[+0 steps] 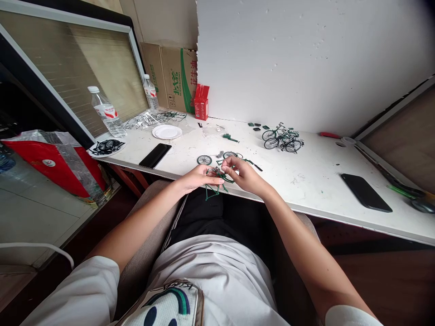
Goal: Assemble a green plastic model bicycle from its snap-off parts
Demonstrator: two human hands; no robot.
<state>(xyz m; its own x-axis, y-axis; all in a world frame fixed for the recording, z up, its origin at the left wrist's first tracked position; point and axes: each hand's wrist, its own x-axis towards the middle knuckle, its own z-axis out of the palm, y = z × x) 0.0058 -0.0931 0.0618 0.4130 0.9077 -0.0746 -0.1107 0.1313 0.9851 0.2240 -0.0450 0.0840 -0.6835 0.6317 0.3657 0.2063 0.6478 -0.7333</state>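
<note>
Just over the table's front edge, my left hand (pixel 200 178) is closed on a green toy bicycle frame (pixel 212 196), part of which hangs below the fingers. My right hand (pixel 245 175) meets it from the other side, thumb and fingertips pinched together against the upper part. Whatever small piece they may hold is too small to make out. A loose spoked wheel (pixel 204 160) lies behind my left hand. Another wheel (pixel 229 155) and thin green and black parts (pixel 253 165) lie behind my right hand, which partly covers them.
Finished-looking model bicycles (pixel 282 138) stand at the back right. A green part (pixel 230 137) lies mid-table. Phones (pixel 155 155) lie on both sides. White plates (pixel 167 131), bottles (pixel 108 113), a red box (pixel 201 103) and a plate of black parts (pixel 107 146) occupy the left.
</note>
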